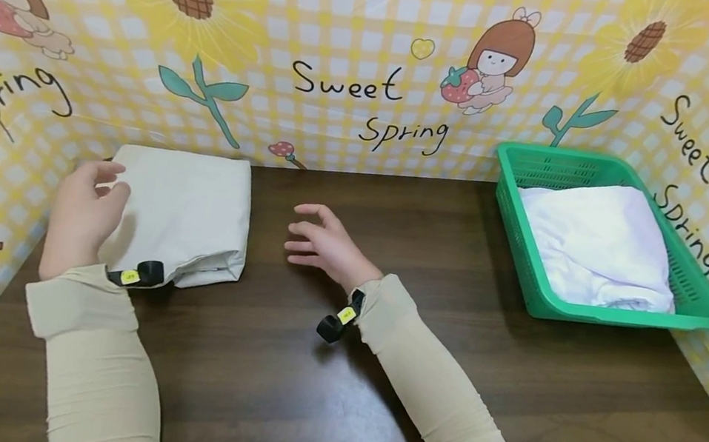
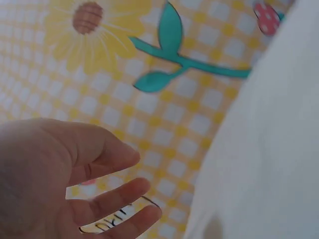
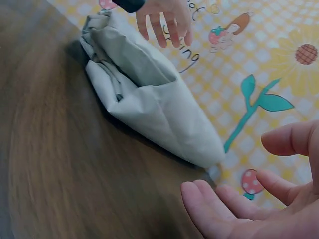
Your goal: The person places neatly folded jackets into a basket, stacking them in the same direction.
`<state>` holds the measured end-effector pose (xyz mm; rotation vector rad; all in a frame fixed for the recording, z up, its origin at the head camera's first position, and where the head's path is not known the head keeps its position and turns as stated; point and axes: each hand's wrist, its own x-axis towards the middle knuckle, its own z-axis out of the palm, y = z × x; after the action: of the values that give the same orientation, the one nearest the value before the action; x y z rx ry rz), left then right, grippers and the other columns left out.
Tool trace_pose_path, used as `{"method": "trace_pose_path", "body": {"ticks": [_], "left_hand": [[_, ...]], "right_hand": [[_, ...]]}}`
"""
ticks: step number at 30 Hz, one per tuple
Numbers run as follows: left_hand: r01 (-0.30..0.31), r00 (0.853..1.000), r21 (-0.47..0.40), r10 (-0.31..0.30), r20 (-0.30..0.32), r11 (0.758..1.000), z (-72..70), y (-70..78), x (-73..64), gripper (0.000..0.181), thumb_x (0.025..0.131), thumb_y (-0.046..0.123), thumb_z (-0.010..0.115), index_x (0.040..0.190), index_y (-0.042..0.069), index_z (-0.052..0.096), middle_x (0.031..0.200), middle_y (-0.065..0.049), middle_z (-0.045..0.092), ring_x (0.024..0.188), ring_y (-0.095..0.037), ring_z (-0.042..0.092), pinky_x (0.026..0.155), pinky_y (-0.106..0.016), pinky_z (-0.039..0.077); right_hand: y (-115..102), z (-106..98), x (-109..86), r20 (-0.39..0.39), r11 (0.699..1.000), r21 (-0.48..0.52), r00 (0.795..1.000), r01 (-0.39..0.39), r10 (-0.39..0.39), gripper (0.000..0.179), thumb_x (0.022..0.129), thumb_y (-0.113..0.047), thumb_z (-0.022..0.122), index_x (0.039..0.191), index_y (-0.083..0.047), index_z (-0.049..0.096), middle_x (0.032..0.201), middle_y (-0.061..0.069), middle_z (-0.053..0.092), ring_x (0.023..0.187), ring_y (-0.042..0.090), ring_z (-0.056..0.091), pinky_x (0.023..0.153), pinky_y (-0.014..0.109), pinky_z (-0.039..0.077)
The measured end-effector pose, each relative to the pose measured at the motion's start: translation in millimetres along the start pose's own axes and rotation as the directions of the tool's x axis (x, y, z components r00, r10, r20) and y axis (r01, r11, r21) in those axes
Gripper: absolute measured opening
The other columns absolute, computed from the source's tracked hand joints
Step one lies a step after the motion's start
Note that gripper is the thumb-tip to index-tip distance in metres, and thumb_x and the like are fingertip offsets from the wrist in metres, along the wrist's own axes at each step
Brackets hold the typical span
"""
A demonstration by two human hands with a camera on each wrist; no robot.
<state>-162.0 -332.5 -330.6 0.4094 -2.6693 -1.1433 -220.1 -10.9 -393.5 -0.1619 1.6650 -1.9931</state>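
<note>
A folded pale grey-white cloth lies on the table's left side, its layered edge toward the near right corner. My left hand hovers at the cloth's left edge with loosely bent fingers, holding nothing. In the left wrist view, the left hand is apart from the cloth. To the cloth's right, my right hand is held over the table, fingers spread and slightly bent, with nothing in it. The right wrist view shows the right hand near one end of the folded cloth, a gap between them.
A green plastic basket stands at the right, holding a folded white cloth. The dark wooden table is bordered by a yellow checked backdrop behind and at both sides.
</note>
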Motion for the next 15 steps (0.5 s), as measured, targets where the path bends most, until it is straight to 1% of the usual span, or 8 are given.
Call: {"method": "trace_pose_path", "body": {"ticks": [4,6,8,11,12,13,15], "left_hand": [[-0.013,1.000,0.046,0.014,-0.014,0.999,-0.6,-7.8,2.0,0.055,0.100,0.018,0.037,0.149,-0.007,0.041,0.149,-0.037,0.039,0.131,-0.055,0.039,0.105,-0.065,0.032],[-0.016,1.000,0.074,0.017,-0.019,0.997,-0.1,-11.0,2.9,0.054,0.099,0.017,0.037,0.147,-0.008,0.043,0.144,-0.038,0.042,0.120,-0.053,0.046,0.099,-0.059,0.038],[-0.012,1.000,0.086,0.012,-0.009,0.996,-0.4,-13.9,3.6,0.055,0.100,0.018,0.037,0.147,-0.009,0.043,0.144,-0.039,0.041,0.117,-0.051,0.045,0.098,-0.058,0.037],[0.027,0.999,0.078,-0.029,0.026,0.997,-0.9,-18.4,3.5,0.058,0.101,0.021,0.036,0.151,-0.008,0.036,0.148,-0.041,0.034,0.121,-0.051,0.040,0.101,-0.058,0.034],[0.045,0.998,0.067,-0.048,0.043,0.997,-1.5,-20.0,3.3,0.060,0.101,0.022,0.036,0.153,-0.008,0.032,0.149,-0.041,0.031,0.128,-0.052,0.035,0.105,-0.062,0.031],[0.068,0.996,0.052,-0.071,0.062,0.996,-2.2,-21.5,2.7,0.062,0.101,0.024,0.035,0.155,-0.007,0.027,0.154,-0.041,0.025,0.134,-0.054,0.029,0.108,-0.065,0.027],[0.127,0.988,0.009,-0.128,0.089,0.992,-3.1,-24.9,0.8,0.067,0.101,0.027,0.034,0.159,-0.002,0.019,0.157,-0.038,0.020,0.138,-0.054,0.026,0.110,-0.067,0.026]], "right_hand": [[6,13,4.9,0.007,1.000,-0.012,1.000,-0.023,0.023,0.047,0.102,-0.013,0.056,0.146,-0.016,0.042,0.134,0.013,0.054,0.121,0.043,0.059,0.095,0.049,0.053],[9,19,6.7,0.019,1.000,-0.011,0.999,-0.029,0.029,0.048,0.101,-0.013,0.058,0.146,-0.019,0.042,0.132,0.011,0.055,0.120,0.042,0.060,0.095,0.049,0.053],[12,25,8.3,0.039,1.000,-0.004,0.999,-0.027,0.027,0.051,0.101,-0.013,0.059,0.148,-0.021,0.040,0.133,0.012,0.056,0.120,0.041,0.060,0.096,0.050,0.052],[16,33,10.7,0.076,1.000,0.013,0.997,-0.016,0.015,0.056,0.101,-0.012,0.059,0.151,-0.025,0.037,0.134,0.015,0.055,0.122,0.040,0.059,0.099,0.051,0.050],[17,35,11.3,0.086,1.000,0.018,0.996,-0.015,0.013,0.058,0.101,-0.012,0.059,0.152,-0.027,0.035,0.135,0.017,0.055,0.122,0.040,0.058,0.100,0.051,0.050],[18,38,12.0,0.096,1.000,0.023,0.995,-0.013,0.011,0.060,0.101,-0.011,0.059,0.153,-0.028,0.033,0.137,0.018,0.053,0.123,0.040,0.058,0.101,0.052,0.049],[19,42,12.9,0.111,1.000,0.026,0.994,-0.011,0.008,0.065,0.100,-0.010,0.059,0.155,-0.031,0.031,0.142,0.021,0.048,0.123,0.038,0.057,0.102,0.052,0.047]]}}
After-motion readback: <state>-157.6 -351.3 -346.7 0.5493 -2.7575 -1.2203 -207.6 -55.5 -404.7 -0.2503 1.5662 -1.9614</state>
